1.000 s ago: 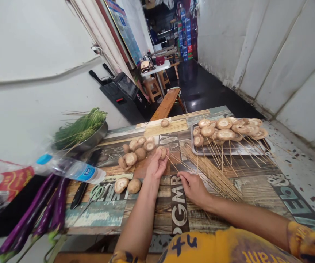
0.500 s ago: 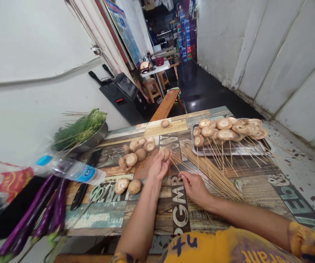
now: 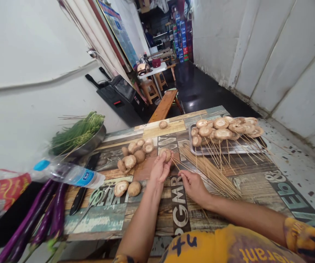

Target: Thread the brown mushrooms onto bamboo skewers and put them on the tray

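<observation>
My left hand (image 3: 159, 169) is closed around a brown mushroom (image 3: 166, 153) above the patterned table (image 3: 179, 215). My right hand (image 3: 192, 185) pinches the near end of a thin bamboo skewer (image 3: 177, 165) whose tip points at that mushroom. A loose pile of mushrooms (image 3: 134, 153) lies just left of my left hand. Two more mushrooms (image 3: 127, 188) lie nearer me. A spread of bare skewers (image 3: 212, 168) fans out right of my hands.
A metal tray (image 3: 252, 148) holds several skewered mushrooms at the right. A single mushroom (image 3: 163, 124) sits at the far edge. At left are a water bottle (image 3: 69, 173), purple eggplants (image 3: 37, 219), a knife (image 3: 84, 179), scissors (image 3: 97, 195) and a bowl of greens (image 3: 77, 135).
My left hand with the mushroom has shifted slightly right toward the skewer tip. My right hand has stayed on the skewer. The camera has tilted a little.
</observation>
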`<control>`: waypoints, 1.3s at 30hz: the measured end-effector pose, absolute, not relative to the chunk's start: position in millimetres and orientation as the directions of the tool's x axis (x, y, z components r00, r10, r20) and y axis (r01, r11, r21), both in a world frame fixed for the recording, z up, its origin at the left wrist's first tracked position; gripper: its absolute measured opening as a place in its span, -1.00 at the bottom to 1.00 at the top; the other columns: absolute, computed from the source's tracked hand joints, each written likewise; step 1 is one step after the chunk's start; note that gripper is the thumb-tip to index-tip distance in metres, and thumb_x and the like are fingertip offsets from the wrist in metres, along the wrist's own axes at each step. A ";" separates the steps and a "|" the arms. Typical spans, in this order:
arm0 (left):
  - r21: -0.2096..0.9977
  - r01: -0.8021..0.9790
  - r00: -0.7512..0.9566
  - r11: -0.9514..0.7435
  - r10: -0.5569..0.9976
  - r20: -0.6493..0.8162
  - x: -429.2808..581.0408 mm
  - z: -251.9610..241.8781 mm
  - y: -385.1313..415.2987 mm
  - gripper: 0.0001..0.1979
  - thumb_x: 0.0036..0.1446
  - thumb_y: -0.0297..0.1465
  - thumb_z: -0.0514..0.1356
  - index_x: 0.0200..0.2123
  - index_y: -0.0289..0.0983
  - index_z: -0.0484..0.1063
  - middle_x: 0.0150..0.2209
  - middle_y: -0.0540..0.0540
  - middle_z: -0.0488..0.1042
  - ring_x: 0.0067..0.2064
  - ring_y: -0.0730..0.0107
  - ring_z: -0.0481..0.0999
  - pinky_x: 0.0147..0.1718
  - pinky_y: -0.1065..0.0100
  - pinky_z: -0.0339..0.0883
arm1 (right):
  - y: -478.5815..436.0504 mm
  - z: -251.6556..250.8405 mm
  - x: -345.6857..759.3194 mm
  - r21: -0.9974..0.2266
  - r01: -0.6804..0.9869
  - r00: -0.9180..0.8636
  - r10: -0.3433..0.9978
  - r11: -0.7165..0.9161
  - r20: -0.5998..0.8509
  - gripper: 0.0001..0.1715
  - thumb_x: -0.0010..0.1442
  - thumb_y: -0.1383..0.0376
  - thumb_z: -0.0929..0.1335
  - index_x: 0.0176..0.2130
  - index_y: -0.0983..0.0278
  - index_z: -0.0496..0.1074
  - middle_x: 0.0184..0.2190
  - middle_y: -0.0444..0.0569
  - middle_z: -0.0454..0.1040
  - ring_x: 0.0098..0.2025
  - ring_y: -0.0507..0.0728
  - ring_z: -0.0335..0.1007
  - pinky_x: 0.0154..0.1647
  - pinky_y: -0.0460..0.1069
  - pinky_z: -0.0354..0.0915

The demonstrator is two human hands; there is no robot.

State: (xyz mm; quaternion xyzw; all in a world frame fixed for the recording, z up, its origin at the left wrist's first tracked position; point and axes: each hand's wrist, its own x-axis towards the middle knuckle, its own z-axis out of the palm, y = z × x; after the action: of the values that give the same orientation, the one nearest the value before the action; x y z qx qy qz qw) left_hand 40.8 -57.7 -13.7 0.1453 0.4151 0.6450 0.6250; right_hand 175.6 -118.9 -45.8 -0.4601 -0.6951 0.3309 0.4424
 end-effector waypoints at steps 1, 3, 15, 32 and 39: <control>0.722 -0.679 -0.172 0.130 0.929 -0.328 41.7 -13.1 -58.5 -0.94 0.14 -0.58 0.18 -0.35 -0.38 0.46 -0.33 -0.11 0.55 -0.24 0.46 0.56 -0.08 0.38 0.43 | -119.2 -45.3 174.7 -0.869 0.347 -0.179 0.934 0.354 0.309 -0.70 0.24 0.36 0.15 -0.34 0.28 0.42 -0.49 -0.05 0.51 -0.47 0.07 0.41 -0.43 -0.09 0.22; 0.728 -0.671 -0.164 0.139 0.930 -0.328 43.7 -12.6 -59.9 -0.94 0.14 -0.57 0.18 -0.35 -0.38 0.46 -0.34 -0.10 0.55 -0.25 0.47 0.56 -0.11 0.40 0.43 | -119.4 -43.7 172.7 -0.870 0.354 -0.169 0.938 0.344 0.303 -0.70 0.23 0.36 0.15 -0.35 0.27 0.42 -0.52 -0.08 0.48 -0.51 0.06 0.37 -0.47 -0.10 0.19; 0.750 -0.617 0.036 0.238 0.961 -0.276 56.7 -27.6 -66.0 -0.76 -0.02 -0.38 0.35 -0.29 -0.34 0.42 -0.31 -0.13 0.54 -0.30 0.40 0.55 -0.39 0.49 0.42 | -93.5 -37.8 169.8 -0.897 0.315 -0.125 0.950 0.312 0.287 -0.69 0.24 0.32 0.16 -0.38 0.28 0.43 -0.57 -0.09 0.43 -0.54 0.05 0.29 -0.47 -0.09 0.17; 0.910 -0.407 -0.356 -0.077 0.931 -0.081 47.4 -24.3 -59.9 -0.67 0.03 -0.16 0.28 -0.31 -0.32 0.42 -0.33 -0.11 0.55 -0.29 0.41 0.53 -0.27 0.41 0.37 | -112.0 -40.1 173.1 -0.965 0.148 -0.136 0.971 0.216 0.196 -0.63 0.26 0.22 0.18 -0.15 0.35 0.47 -0.62 -0.15 0.35 -0.56 0.05 0.28 -0.52 -0.09 0.19; 0.722 -0.609 0.059 0.328 0.927 -0.371 43.5 -16.3 -64.5 -0.71 0.25 -0.27 0.05 -0.30 -0.36 0.44 -0.35 -0.20 0.52 -0.32 0.32 0.54 -0.28 0.30 0.44 | -112.6 -42.4 174.6 -0.887 0.263 -0.161 0.924 0.380 0.347 -0.68 0.26 0.29 0.18 -0.14 0.30 0.45 -0.39 0.00 0.55 -0.36 0.11 0.47 -0.30 -0.03 0.34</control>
State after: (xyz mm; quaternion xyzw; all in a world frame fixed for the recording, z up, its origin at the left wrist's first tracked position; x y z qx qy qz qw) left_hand 43.5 -64.5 -16.3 0.1921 0.4139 0.5469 0.7019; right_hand 174.6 -112.6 -42.4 -0.4369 -0.6793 0.3454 0.4779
